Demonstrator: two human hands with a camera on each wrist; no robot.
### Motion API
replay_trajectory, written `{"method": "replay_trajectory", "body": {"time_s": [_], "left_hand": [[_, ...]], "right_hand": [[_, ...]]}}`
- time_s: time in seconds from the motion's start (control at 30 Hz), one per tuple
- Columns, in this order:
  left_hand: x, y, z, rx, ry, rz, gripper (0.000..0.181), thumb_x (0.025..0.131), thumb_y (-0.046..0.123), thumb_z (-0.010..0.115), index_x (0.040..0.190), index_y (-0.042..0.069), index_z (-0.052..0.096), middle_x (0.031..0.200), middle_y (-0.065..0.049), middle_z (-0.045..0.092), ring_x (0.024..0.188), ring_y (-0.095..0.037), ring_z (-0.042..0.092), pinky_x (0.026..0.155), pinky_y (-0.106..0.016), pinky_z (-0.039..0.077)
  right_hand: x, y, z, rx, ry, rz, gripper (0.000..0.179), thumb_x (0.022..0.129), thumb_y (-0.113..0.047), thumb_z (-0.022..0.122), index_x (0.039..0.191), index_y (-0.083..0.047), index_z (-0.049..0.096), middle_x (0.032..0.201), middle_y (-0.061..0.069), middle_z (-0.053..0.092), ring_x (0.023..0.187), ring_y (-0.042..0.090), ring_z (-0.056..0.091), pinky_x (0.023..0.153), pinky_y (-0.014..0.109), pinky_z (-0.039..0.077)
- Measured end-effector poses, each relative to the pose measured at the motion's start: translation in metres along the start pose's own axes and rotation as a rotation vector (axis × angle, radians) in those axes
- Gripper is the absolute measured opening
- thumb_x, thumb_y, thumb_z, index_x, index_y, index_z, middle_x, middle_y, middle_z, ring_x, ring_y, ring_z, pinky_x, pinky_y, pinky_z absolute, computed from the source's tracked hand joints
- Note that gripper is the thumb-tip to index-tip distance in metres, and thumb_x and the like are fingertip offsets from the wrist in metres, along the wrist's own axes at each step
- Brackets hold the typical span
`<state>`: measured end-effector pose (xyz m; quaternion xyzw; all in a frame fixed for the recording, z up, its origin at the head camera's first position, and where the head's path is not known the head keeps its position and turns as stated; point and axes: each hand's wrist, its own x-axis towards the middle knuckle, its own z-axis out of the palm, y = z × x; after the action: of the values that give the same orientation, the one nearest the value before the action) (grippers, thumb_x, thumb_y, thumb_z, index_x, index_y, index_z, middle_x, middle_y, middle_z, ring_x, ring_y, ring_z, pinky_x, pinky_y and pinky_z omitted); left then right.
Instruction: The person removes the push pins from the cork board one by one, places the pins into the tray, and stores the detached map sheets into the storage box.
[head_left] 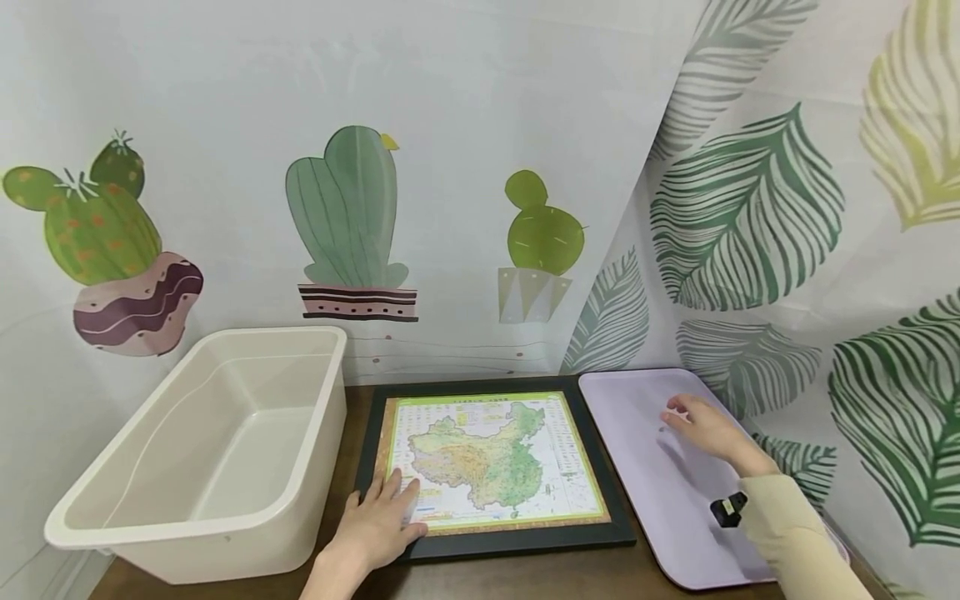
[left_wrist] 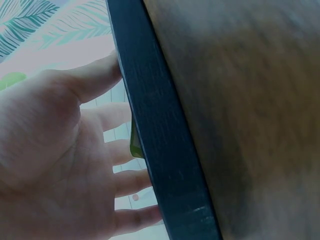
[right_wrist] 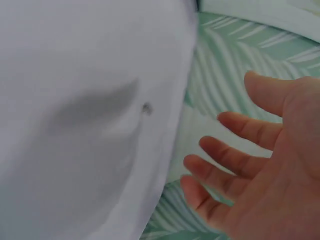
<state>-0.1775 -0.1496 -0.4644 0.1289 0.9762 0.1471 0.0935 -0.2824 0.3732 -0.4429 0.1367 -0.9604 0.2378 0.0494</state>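
A black-framed map [head_left: 480, 467] lies flat on the brown table. My left hand [head_left: 378, 521] rests on its lower left corner with the fingers spread. From the left wrist view, the thumb and fingertips meet the frame's black edge [left_wrist: 160, 130]. Over the lilac tray [head_left: 626, 442] my right hand [head_left: 708, 429] hovers, its fingers loosely bent and nothing held. A tiny dark speck-like thing [right_wrist: 146, 108] shows on the pale tray surface, off the right fingertips; in the head view it sits just below them. The hand casts a shadow across the tray.
A deep cream plastic tub [head_left: 300, 500] stands on the left, beside the framed map. Behind everything hangs a white curtain [head_left: 465, 167] with cactus and leaf prints. A small black device [head_left: 727, 510] sits at the right cuff. Brown tabletop [head_left: 525, 579] shows along the front.
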Motion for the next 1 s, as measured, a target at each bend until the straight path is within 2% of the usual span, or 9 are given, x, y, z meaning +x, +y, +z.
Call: {"method": "replay_trajectory", "body": {"time_s": [0.1, 0.27, 0.4, 0.63, 0.9, 1.0], "left_hand": [[0.0, 0.0, 0.0, -0.004, -0.001, 0.005, 0.067, 0.091, 0.048, 0.063, 0.145, 0.01, 0.049, 0.153, -0.023, 0.033, 0.14, -0.048, 0.023, 0.102, -0.074, 0.02], [0.0, 0.0, -0.001, -0.002, -0.009, 0.002, 0.068, 0.091, 0.049, 0.063, 0.145, 0.011, 0.049, 0.153, -0.023, 0.033, 0.14, -0.049, 0.024, 0.102, -0.074, 0.02], [0.0, 0.001, 0.0, -0.004, -0.013, 0.007, 0.068, 0.091, 0.05, 0.063, 0.145, 0.011, 0.049, 0.153, -0.023, 0.033, 0.14, -0.049, 0.024, 0.101, -0.074, 0.02], [0.001, -0.002, 0.0, 0.008, -0.017, -0.001, 0.067, 0.092, 0.049, 0.062, 0.146, 0.012, 0.048, 0.153, -0.023, 0.032, 0.14, -0.048, 0.023, 0.102, -0.074, 0.02], [0.002, -0.002, 0.0, 0.015, -0.008, 0.001, 0.067, 0.092, 0.049, 0.063, 0.145, 0.011, 0.048, 0.153, -0.023, 0.033, 0.14, -0.048, 0.024, 0.101, -0.074, 0.021], [0.002, -0.001, 0.001, 0.02, -0.006, 0.0, 0.066, 0.092, 0.049, 0.063, 0.145, 0.011, 0.049, 0.153, -0.022, 0.033, 0.14, -0.048, 0.025, 0.101, -0.073, 0.022]], "right_hand": [[-0.004, -0.009, 0.0, 0.012, 0.035, 0.012, 0.039, 0.101, -0.023, 0.056, 0.117, 0.012, 0.057, 0.11, 0.029, 0.06, 0.098, 0.045, 0.058, 0.081, 0.057, 0.048], [-0.007, -0.024, 0.013, 0.104, 0.103, 0.054, 0.039, 0.1, -0.021, 0.058, 0.119, 0.013, 0.056, 0.109, 0.028, 0.061, 0.095, 0.041, 0.061, 0.078, 0.052, 0.051], [-0.01, -0.039, 0.023, 0.178, 0.129, 0.136, 0.043, 0.102, -0.025, 0.056, 0.125, 0.011, 0.054, 0.113, 0.028, 0.06, 0.1, 0.043, 0.06, 0.08, 0.049, 0.05], [-0.005, -0.069, 0.037, 0.342, 0.106, 0.259, 0.051, 0.104, -0.03, 0.05, 0.137, 0.009, 0.046, 0.13, 0.031, 0.051, 0.119, 0.048, 0.049, 0.091, 0.055, 0.045], [0.004, -0.097, 0.052, 0.512, 0.111, 0.319, 0.049, 0.104, -0.023, 0.049, 0.138, 0.011, 0.043, 0.132, 0.032, 0.048, 0.117, 0.042, 0.051, 0.089, 0.049, 0.048], [0.006, -0.107, 0.059, 0.572, 0.11, 0.341, 0.047, 0.105, -0.021, 0.047, 0.138, 0.012, 0.043, 0.134, 0.032, 0.047, 0.119, 0.042, 0.049, 0.092, 0.051, 0.048]]}}
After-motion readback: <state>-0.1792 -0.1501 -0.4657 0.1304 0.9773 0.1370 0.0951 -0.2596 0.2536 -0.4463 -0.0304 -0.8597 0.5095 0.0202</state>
